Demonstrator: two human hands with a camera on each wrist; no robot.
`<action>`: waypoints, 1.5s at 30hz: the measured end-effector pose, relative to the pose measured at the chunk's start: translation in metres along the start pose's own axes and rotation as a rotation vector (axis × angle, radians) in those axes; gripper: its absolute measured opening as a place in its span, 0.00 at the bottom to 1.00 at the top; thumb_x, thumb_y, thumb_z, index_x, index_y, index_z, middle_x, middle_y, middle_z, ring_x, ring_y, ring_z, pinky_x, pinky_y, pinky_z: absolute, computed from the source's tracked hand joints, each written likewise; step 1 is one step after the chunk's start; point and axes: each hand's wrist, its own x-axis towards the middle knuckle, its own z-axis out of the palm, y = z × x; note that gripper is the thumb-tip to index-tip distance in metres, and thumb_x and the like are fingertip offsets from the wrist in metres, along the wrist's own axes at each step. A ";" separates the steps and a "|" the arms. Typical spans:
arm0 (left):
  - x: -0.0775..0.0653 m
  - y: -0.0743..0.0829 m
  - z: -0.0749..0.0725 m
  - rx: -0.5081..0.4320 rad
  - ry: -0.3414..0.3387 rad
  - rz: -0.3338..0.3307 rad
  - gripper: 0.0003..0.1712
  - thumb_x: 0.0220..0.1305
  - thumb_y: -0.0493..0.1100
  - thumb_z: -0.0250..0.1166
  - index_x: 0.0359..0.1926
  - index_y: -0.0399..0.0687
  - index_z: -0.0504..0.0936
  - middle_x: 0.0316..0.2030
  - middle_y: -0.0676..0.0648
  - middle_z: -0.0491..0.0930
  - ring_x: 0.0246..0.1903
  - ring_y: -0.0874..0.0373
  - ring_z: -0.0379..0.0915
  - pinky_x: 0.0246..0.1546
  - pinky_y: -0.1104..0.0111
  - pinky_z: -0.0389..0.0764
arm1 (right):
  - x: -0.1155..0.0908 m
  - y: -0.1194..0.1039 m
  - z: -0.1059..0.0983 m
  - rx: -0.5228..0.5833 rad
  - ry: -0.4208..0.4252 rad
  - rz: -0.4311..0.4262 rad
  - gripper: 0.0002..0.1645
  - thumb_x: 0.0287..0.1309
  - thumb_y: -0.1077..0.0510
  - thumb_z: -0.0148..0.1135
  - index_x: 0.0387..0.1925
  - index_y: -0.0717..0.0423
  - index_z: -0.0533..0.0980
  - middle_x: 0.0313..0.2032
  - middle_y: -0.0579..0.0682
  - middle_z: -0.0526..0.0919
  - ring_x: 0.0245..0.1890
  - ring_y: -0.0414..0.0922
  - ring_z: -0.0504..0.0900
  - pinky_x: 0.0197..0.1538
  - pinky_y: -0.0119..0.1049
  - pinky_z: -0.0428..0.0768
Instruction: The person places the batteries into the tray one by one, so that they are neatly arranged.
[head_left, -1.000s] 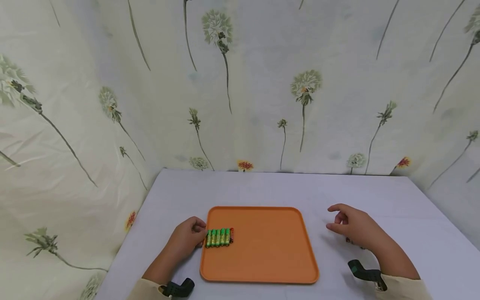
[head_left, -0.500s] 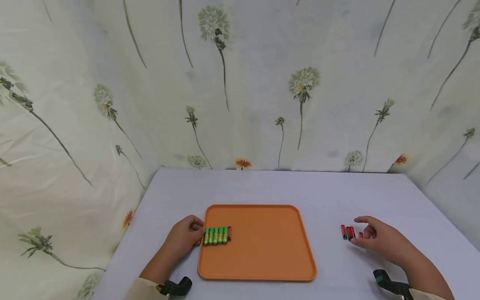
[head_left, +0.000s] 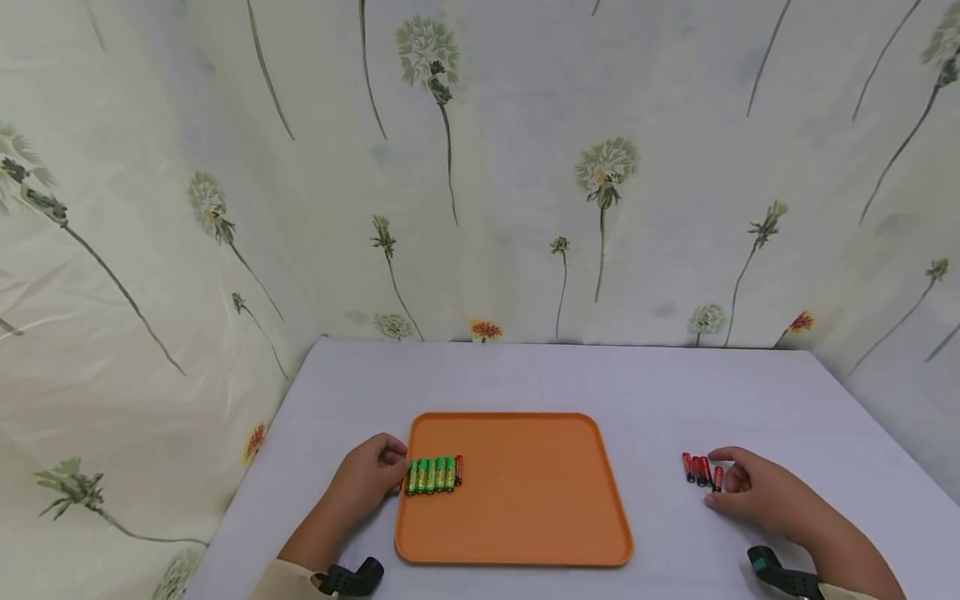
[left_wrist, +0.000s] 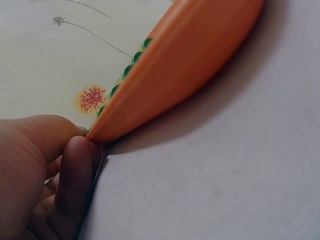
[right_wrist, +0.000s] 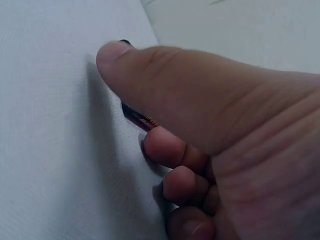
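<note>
At the left rim of an orange tray (head_left: 525, 500), my left hand (head_left: 369, 468) pinches the edge between thumb and fingers. Several green batteries (head_left: 431, 475) stand in a row beside that rim, with one red battery (head_left: 459, 470) at the row's right end. My right hand (head_left: 757, 487) is on the table right of the tray, its thumb and forefinger at the two ends of a red battery (head_left: 717, 478). In the right wrist view the thumb (right_wrist: 150, 75) hides most of this battery. Several more red batteries (head_left: 697, 470) lie just left of the right hand.
A white-covered table (head_left: 525, 375) lies under everything. Its back edge meets a hanging cloth (head_left: 510, 167) printed with dandelions, which also covers the left and right sides. Each wrist wears a black camera mount (head_left: 352, 575).
My right hand has moved right, uncovering the red batteries, then come down and closed its thumb and forefinger round one. The left hand stays on the tray's rim.
</note>
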 end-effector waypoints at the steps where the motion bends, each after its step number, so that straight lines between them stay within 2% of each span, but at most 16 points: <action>1: 0.000 0.000 0.000 0.000 -0.001 0.002 0.11 0.72 0.43 0.67 0.50 0.44 0.80 0.38 0.48 0.81 0.31 0.58 0.79 0.32 0.66 0.84 | 0.000 0.000 0.000 0.004 0.000 -0.001 0.50 0.55 0.40 0.79 0.67 0.65 0.69 0.34 0.48 0.75 0.34 0.44 0.71 0.33 0.36 0.69; 12: 0.003 -0.001 0.001 0.010 0.012 -0.012 0.10 0.71 0.43 0.68 0.49 0.46 0.81 0.37 0.48 0.82 0.30 0.58 0.79 0.30 0.67 0.84 | 0.002 0.003 0.000 0.017 0.001 0.031 0.38 0.58 0.43 0.77 0.60 0.61 0.74 0.34 0.48 0.76 0.36 0.44 0.73 0.34 0.35 0.71; 19: 0.002 -0.002 0.002 -0.002 0.000 -0.007 0.10 0.71 0.43 0.68 0.49 0.45 0.81 0.37 0.48 0.82 0.30 0.58 0.79 0.31 0.66 0.84 | 0.001 0.004 0.000 0.019 -0.002 0.057 0.40 0.57 0.41 0.77 0.60 0.62 0.74 0.34 0.48 0.75 0.37 0.45 0.72 0.35 0.36 0.70; 24: 0.001 -0.003 0.001 0.017 0.008 -0.017 0.10 0.71 0.43 0.68 0.49 0.45 0.81 0.37 0.49 0.82 0.30 0.58 0.79 0.31 0.66 0.84 | 0.001 0.004 0.003 0.035 -0.008 0.040 0.39 0.59 0.42 0.76 0.60 0.63 0.74 0.35 0.48 0.75 0.36 0.44 0.72 0.34 0.35 0.70; 31: 0.001 0.000 0.000 0.012 0.015 0.004 0.10 0.71 0.42 0.68 0.48 0.45 0.81 0.37 0.49 0.82 0.30 0.58 0.79 0.30 0.67 0.84 | -0.001 0.001 0.000 -0.022 0.020 0.017 0.38 0.60 0.41 0.75 0.61 0.62 0.75 0.35 0.47 0.76 0.36 0.44 0.72 0.35 0.35 0.70; 40: 0.003 -0.001 0.002 0.010 0.009 -0.018 0.10 0.70 0.43 0.68 0.49 0.45 0.81 0.36 0.48 0.82 0.30 0.57 0.79 0.30 0.66 0.84 | -0.003 0.002 -0.002 -0.002 0.039 -0.002 0.36 0.61 0.42 0.74 0.60 0.61 0.75 0.35 0.47 0.76 0.35 0.41 0.72 0.34 0.33 0.70; 45: 0.003 -0.002 0.002 0.007 0.009 -0.005 0.10 0.71 0.42 0.68 0.48 0.45 0.81 0.36 0.48 0.82 0.30 0.57 0.79 0.30 0.66 0.84 | -0.003 0.004 -0.001 0.024 0.046 0.014 0.38 0.61 0.41 0.74 0.61 0.61 0.74 0.36 0.48 0.77 0.36 0.42 0.73 0.34 0.33 0.71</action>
